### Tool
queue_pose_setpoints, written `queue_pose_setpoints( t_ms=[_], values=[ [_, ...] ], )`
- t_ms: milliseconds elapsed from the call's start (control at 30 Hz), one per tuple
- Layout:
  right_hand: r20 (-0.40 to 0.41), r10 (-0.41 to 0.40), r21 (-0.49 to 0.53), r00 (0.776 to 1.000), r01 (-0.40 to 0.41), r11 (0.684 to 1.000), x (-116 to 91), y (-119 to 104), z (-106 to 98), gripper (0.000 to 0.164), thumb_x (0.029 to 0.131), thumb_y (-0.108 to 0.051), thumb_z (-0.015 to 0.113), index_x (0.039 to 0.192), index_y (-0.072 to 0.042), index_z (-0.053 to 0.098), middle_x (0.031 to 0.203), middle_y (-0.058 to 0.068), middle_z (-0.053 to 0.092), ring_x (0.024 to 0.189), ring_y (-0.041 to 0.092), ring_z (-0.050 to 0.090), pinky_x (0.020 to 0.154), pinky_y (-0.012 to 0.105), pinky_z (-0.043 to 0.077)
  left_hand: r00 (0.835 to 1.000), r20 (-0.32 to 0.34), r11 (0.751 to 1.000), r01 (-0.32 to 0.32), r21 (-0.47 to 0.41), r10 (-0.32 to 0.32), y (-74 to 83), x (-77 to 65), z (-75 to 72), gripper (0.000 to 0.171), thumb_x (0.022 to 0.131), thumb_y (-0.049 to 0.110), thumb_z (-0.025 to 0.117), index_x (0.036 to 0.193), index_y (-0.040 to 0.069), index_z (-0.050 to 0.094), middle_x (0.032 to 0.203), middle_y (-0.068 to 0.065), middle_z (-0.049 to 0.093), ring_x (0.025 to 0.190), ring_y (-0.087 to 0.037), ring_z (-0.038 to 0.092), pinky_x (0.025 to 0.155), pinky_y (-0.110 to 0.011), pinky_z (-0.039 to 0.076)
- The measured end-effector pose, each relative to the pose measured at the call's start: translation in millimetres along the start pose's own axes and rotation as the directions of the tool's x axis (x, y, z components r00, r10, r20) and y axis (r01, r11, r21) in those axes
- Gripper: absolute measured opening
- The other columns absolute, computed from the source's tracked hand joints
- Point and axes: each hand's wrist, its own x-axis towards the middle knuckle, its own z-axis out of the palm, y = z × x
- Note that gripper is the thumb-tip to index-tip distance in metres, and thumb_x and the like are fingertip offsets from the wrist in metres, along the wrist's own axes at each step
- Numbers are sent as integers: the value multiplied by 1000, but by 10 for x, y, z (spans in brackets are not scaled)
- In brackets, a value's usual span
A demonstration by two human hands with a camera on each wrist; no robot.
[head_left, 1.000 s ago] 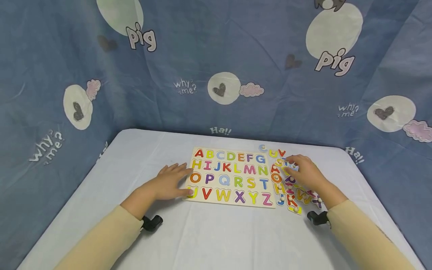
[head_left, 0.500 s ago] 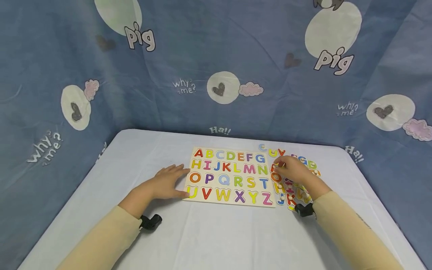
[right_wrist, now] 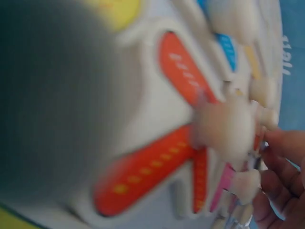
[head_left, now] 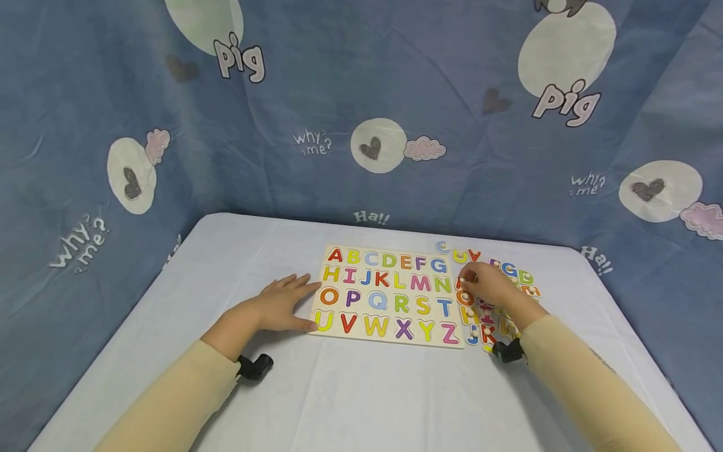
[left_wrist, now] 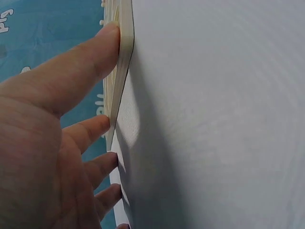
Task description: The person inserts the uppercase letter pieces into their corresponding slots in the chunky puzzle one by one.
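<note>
A wooden alphabet puzzle board (head_left: 390,342) with coloured letter shapes lies on the table. My left hand (head_left: 282,304) rests at its left side with fingers spread. In the left wrist view the thumb (left_wrist: 90,55) lies on the board's corner, and a fingertip touches its edge (left_wrist: 125,45). To the right of the board my right hand (head_left: 491,285) pinches the red letter A piece (head_left: 460,284), mostly covered by the fingers. The orange O piece (head_left: 465,297) sits just below the fingertips. A red K piece (right_wrist: 143,171) with a knob fills the right wrist view.
Several knobbed letter pieces crowd the board's right side, among them an H (head_left: 469,315), a J (head_left: 472,334) and a blue G (head_left: 509,270). A light blue C (head_left: 442,247) lies beyond the board's top right corner. A patterned cloth (head_left: 373,182) hangs behind the white table (head_left: 367,395).
My right hand has moved left across the loose pieces to the red A, uncovering the G and D pieces behind it. The left hand stays at the board's edge.
</note>
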Motion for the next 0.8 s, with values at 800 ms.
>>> queue_pose_setpoints(
  t_ms=[800],
  values=[
    [-53, 16, -42, 998, -18, 999, -263, -199, -369, 14, 101, -12, 60, 109, -1, 61, 101, 13, 62, 86, 25, 56, 76, 39, 50, 1000, 30, 1000, -3, -3, 3, 39, -41, -44, 96, 79, 58, 76, 157, 18, 36, 163, -18, 23, 150, -44, 15, 118, -64, 11]
  ],
)
